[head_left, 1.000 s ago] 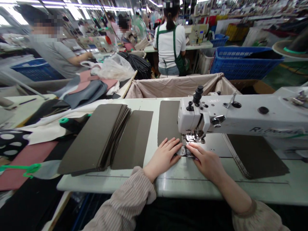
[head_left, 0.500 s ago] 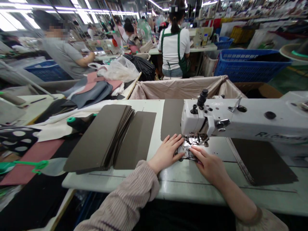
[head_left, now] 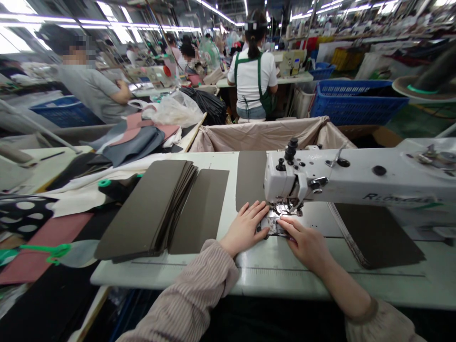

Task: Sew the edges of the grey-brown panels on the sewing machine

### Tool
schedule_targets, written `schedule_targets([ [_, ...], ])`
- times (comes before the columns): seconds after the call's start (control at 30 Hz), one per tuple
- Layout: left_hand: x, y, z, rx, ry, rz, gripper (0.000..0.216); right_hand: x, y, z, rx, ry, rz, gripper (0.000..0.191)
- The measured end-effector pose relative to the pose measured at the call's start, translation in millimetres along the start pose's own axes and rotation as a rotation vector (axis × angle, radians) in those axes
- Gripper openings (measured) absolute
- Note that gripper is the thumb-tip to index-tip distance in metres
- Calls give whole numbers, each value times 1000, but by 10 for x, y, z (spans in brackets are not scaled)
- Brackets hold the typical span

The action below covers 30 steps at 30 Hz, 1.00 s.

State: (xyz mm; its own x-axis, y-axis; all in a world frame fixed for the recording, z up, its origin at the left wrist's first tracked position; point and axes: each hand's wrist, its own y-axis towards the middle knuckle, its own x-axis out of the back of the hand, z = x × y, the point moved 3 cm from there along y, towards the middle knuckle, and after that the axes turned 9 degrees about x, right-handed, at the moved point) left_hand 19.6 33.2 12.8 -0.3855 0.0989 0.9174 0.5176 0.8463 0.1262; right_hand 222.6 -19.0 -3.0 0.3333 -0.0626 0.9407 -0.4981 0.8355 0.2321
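My left hand (head_left: 245,225) lies flat beside the needle area of a white sewing machine (head_left: 313,173), fingers spread and palm down. Its fingertips reach the near edge of a grey-brown panel (head_left: 249,183), which lies left of the machine head. My right hand (head_left: 306,242) is at the right side of the shiny metal needle plate (head_left: 272,228). Its index finger points to the plate and the other fingers are bent together beneath; whatever they hold, if anything, is hidden. The presser foot (head_left: 285,208) sits just beyond both hands.
On the left of the table (head_left: 285,280) lie a stack of grey-brown panels (head_left: 146,204) and a single panel (head_left: 203,209). Another stack (head_left: 377,232) lies under the machine arm. A cloth-lined bin (head_left: 263,135) stands behind; coworkers sit beyond. Thread cones (head_left: 117,185) and fabric scraps lie left.
The camera view has shifted slightly, so the machine and right stack appear further left. Both hands keep nearly the same place at the needle plate.
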Motion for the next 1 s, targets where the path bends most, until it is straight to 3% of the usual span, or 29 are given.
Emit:
schedule_targets([
  [0.23,-40,1,34,15,7,-68,77,28,13,29,-2,-3,-39,54],
  [0.4,67,-34,-61,47,36,-75,73,50,9,55,-6,8,-63,52],
  [0.5,67,-330,-284,82,52,-60,81,75,4,53,-1,40,-78,51],
  [0.6,-90,-839,-530,-7,135,19,103,133,8,47,27,80,-78,51],
  [0.7,-125,-1365,-610,-127,242,76,73,212,-10,76,50,118,-61,50],
  [0.77,49,-1630,-577,-228,189,171,57,236,-72,165,88,147,-7,54],
  [0.87,572,-1851,-500,-363,-31,389,47,192,-284,407,115,121,101,61],
  [1.0,1305,-1795,-329,-211,-101,345,49,94,-715,767,58,19,125,55],
])
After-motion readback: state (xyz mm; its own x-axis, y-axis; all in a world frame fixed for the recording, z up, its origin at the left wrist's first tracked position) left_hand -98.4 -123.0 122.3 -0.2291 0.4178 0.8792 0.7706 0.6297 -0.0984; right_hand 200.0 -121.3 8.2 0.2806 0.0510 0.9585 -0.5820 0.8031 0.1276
